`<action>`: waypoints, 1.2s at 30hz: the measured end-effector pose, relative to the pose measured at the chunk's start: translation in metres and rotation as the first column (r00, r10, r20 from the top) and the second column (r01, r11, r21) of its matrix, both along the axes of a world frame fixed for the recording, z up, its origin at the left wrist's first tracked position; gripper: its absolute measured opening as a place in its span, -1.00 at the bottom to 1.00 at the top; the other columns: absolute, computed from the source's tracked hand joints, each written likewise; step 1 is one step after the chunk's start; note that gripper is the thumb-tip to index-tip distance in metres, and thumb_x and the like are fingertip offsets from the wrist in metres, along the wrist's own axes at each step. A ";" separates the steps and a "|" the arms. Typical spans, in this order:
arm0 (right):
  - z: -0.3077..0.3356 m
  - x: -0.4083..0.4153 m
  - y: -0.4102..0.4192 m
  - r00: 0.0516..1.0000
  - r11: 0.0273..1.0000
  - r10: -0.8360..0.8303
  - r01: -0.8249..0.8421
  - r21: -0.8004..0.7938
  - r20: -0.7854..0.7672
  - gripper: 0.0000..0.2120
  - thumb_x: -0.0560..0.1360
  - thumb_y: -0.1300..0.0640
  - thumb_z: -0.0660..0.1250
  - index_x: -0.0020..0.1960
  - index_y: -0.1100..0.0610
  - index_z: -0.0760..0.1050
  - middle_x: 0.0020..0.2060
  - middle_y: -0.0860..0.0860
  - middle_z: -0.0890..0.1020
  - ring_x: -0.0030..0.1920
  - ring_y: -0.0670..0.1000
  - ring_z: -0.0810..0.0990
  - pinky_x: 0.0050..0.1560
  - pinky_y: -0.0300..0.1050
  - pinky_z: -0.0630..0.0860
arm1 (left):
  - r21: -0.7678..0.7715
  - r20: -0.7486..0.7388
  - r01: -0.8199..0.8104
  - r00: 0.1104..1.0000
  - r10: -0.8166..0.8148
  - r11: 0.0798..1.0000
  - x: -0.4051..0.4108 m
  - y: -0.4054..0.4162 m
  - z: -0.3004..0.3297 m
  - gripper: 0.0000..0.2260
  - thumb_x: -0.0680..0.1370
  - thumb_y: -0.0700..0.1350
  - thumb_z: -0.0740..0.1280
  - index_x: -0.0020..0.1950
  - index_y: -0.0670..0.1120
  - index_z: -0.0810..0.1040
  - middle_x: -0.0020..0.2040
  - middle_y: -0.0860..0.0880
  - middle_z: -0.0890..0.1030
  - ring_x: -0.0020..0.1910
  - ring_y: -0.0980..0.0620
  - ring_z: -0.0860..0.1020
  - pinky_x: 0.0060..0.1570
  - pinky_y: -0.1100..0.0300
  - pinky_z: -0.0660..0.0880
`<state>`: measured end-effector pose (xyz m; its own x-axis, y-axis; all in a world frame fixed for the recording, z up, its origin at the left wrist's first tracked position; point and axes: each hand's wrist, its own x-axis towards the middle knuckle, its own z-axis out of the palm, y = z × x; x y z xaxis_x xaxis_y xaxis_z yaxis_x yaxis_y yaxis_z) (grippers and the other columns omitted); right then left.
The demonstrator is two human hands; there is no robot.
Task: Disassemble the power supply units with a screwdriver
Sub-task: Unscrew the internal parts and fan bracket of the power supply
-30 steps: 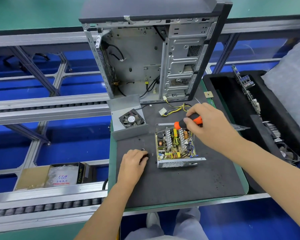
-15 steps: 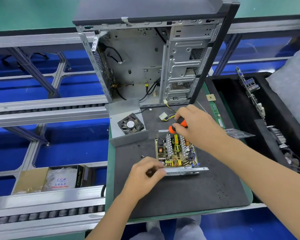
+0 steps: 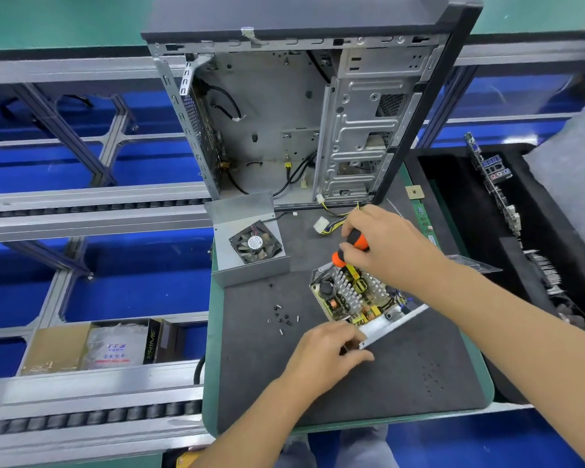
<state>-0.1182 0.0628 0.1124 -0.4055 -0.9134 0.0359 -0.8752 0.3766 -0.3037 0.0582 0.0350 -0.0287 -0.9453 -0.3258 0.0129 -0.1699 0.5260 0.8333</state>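
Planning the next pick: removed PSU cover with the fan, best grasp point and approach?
Grip the PSU cover by its upright back wall, pinching the top edge from above. It lies open side up on the mat, with the fan filling the floor and the low front wall close to the loose screws. The back wall looks tallest and least obstructed.

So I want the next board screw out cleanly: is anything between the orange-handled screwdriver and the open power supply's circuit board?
Nothing visible does. The right hand holds the orange-handled screwdriver straight above the open power supply's circuit board; its metal cover with the fan lies apart, far left. The tip itself is hidden.
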 end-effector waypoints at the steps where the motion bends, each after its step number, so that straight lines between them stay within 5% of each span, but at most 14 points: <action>1: 0.001 0.001 0.000 1.000 1.000 0.003 -0.003 0.003 0.009 -0.86 0.52 0.00 0.34 0.01 0.03 0.47 -0.11 -0.06 0.46 -0.16 -0.01 0.42 -0.18 -0.12 0.28 | 0.035 0.002 -0.001 1.000 0.001 0.999 0.001 -0.001 -0.001 -0.69 0.44 0.13 0.50 0.00 -0.07 0.65 -0.12 0.08 0.62 -0.12 0.13 0.53 -0.06 0.19 0.51; 4: 0.003 0.004 -0.002 1.000 1.000 0.010 -0.010 0.027 0.028 -0.85 0.53 0.00 0.33 0.03 0.04 0.48 -0.07 -0.04 0.48 -0.11 0.03 0.47 -0.12 -0.06 0.39 | 0.130 0.011 -0.112 0.994 0.112 0.985 0.010 -0.012 -0.004 -0.62 0.35 0.22 0.53 0.00 0.00 0.67 -0.11 0.13 0.62 -0.11 0.17 0.56 -0.08 0.28 0.50; 8: 0.004 0.009 -0.004 0.999 0.999 0.022 -0.024 0.049 0.032 -0.87 0.53 0.01 0.33 0.01 0.04 0.48 -0.05 -0.01 0.49 -0.08 0.07 0.49 -0.05 0.04 0.48 | 0.049 -0.064 -0.373 0.925 0.375 0.927 0.011 -0.034 -0.009 -0.94 0.52 -0.09 0.47 -0.03 -0.04 0.67 -0.13 0.12 0.63 -0.17 0.22 0.55 -0.12 0.36 0.46; 13: 0.004 0.013 -0.005 0.999 0.997 0.037 -0.037 0.066 0.000 -0.87 0.54 0.02 0.32 0.01 0.06 0.47 -0.07 0.02 0.47 -0.12 0.09 0.47 -0.07 0.09 0.51 | 0.216 0.098 -0.530 0.847 0.522 0.820 -0.002 -0.047 -0.014 -0.73 0.57 -0.27 0.37 0.26 -0.07 0.54 0.01 0.08 0.64 -0.03 0.27 0.58 0.00 0.42 0.50; 17: 0.003 0.014 -0.006 0.998 0.997 0.047 -0.045 0.060 -0.035 -0.88 0.54 0.03 0.31 0.00 0.06 0.46 -0.08 0.01 0.47 -0.14 0.07 0.45 -0.10 0.07 0.52 | 0.297 0.146 -0.570 0.820 0.553 0.767 -0.010 -0.042 -0.016 -0.57 0.59 -0.34 0.27 0.43 -0.08 0.38 0.14 0.03 0.63 0.11 0.23 0.58 0.13 0.39 0.47; 21: 0.002 0.014 -0.012 0.994 0.993 0.098 -0.093 0.075 -0.054 -0.84 0.54 0.01 0.32 0.04 0.07 0.46 -0.07 0.01 0.50 -0.08 0.11 0.51 -0.13 -0.02 0.45 | 0.291 0.186 -0.585 0.811 0.555 0.757 -0.012 -0.040 -0.017 -0.54 0.58 -0.35 0.25 0.46 -0.07 0.36 0.15 0.07 0.62 0.04 0.39 0.55 0.09 0.52 0.42; 26: 0.008 0.019 -0.030 0.993 0.979 0.083 -0.064 0.195 -0.087 -0.45 0.41 -0.29 0.40 0.13 0.12 0.38 -0.15 0.09 0.52 -0.04 0.22 0.54 -0.15 0.03 0.45 | 0.317 0.225 -0.599 0.800 0.555 0.735 -0.014 -0.039 -0.019 -0.54 0.59 -0.33 0.25 0.47 -0.04 0.36 0.12 0.14 0.63 0.03 0.46 0.54 0.08 0.56 0.37; 30: 0.007 0.029 -0.036 0.937 0.980 0.045 0.026 0.198 -0.346 -0.24 0.43 -0.50 -0.01 0.13 0.15 0.47 -0.16 0.14 0.60 -0.04 0.23 0.61 -0.25 -0.02 0.33 | 0.332 0.235 -0.599 0.801 0.551 0.729 -0.014 -0.038 -0.018 -0.54 0.60 -0.32 0.23 0.47 -0.02 0.37 0.18 0.12 0.64 0.09 0.38 0.53 0.04 0.63 0.33; 32: 0.009 0.033 -0.038 0.914 0.980 0.050 0.033 0.197 -0.402 -0.28 0.52 -0.42 -0.12 0.10 0.14 0.50 -0.13 0.12 0.63 -0.05 0.20 0.64 -0.28 -0.05 0.31 | 0.325 0.230 -0.598 0.801 0.552 0.733 -0.014 -0.038 -0.019 -0.54 0.60 -0.32 0.22 0.47 -0.01 0.37 0.17 0.13 0.63 0.10 0.38 0.54 0.02 0.64 0.33; 36: 0.012 0.029 -0.046 0.929 0.962 0.135 -0.040 0.271 -0.344 -0.59 0.65 -0.17 0.07 0.17 0.16 0.42 -0.10 0.15 0.60 -0.03 0.22 0.60 -0.25 -0.04 0.31 | 0.344 0.219 -0.592 0.806 0.550 0.729 -0.014 -0.039 -0.021 -0.55 0.60 -0.33 0.23 0.47 -0.03 0.37 0.20 0.06 0.65 0.20 0.22 0.57 0.08 0.57 0.36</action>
<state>-0.0890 0.0169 0.1245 -0.3274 -0.9418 -0.0758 -0.9397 0.3161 0.1306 0.0447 -0.0040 -0.0500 -0.5685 -0.7631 -0.3075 -0.4235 -0.0490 0.9046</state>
